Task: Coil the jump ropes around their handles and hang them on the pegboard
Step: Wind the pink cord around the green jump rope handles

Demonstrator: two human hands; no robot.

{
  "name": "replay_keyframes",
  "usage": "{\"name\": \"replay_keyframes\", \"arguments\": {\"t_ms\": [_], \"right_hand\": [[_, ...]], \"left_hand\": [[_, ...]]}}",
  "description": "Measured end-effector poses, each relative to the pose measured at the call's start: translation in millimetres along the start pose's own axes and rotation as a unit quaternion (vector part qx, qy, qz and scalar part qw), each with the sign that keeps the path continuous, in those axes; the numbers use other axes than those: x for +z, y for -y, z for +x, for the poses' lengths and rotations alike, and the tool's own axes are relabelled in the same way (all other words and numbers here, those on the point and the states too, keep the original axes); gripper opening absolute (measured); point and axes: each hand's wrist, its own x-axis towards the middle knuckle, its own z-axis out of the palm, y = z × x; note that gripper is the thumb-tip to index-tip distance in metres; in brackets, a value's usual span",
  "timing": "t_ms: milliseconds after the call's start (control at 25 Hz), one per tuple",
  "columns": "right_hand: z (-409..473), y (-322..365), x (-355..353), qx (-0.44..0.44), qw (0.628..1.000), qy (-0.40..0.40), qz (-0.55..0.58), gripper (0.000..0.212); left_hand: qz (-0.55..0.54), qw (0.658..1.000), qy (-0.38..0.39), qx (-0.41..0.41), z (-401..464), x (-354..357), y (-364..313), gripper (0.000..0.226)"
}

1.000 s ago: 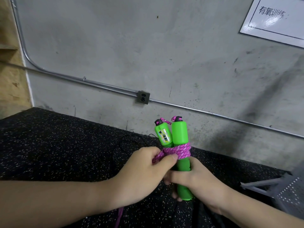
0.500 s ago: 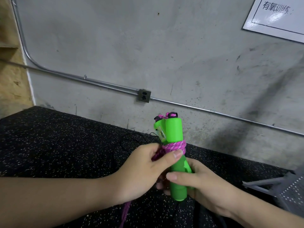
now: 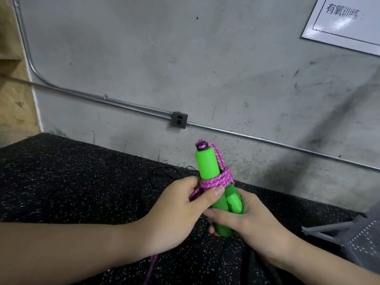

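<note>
Right hand point(image 3: 244, 219) gripping 2 green handles point(image 3: 207, 165), left hand point(image 3: 185, 210) pinching pink rope point(image 3: 216, 179)

The white wall sign point(image 3: 345, 23) at upper right reads "有氧训练:".

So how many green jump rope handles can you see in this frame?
2. The front handle stands upright, with pink rope wound around both. The second handle sits behind and right of it, mostly hidden, in the right hand.
</note>
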Motion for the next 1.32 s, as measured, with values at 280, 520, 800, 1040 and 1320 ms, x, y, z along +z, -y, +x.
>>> {"name": "replay_keyframes", "arguments": {"t_ms": [280, 520, 800, 1040, 1320], "right_hand": [[-5, 9, -17, 0.143, 0.929, 0.243, 0.238, 0.034], [-1, 4, -11, 0.059, 0.993, 0.093, 0.052, 0.017], [1, -2, 2, 0.018, 0.991, -0.032, -0.129, 0.014], [2, -7, 14, -0.022, 0.959, -0.071, -0.273, 0.035], [-3, 1, 12, -0.006, 0.981, 0.053, -0.186, 0.054]], "left_hand": [[-0.047, 0.997, 0.055, -0.011, -3, -1, -13, 0.039], [0.045, 0.997, -0.032, -0.058, 2, -14, -4, 0.085], [0.054, 0.997, -0.016, -0.056, 1, -5, -6, 0.055], [0.057, 0.997, -0.004, -0.050, 2, -5, -12, 0.054], [0.004, 0.998, -0.014, -0.056, 1, -10, -18, 0.045]]}}
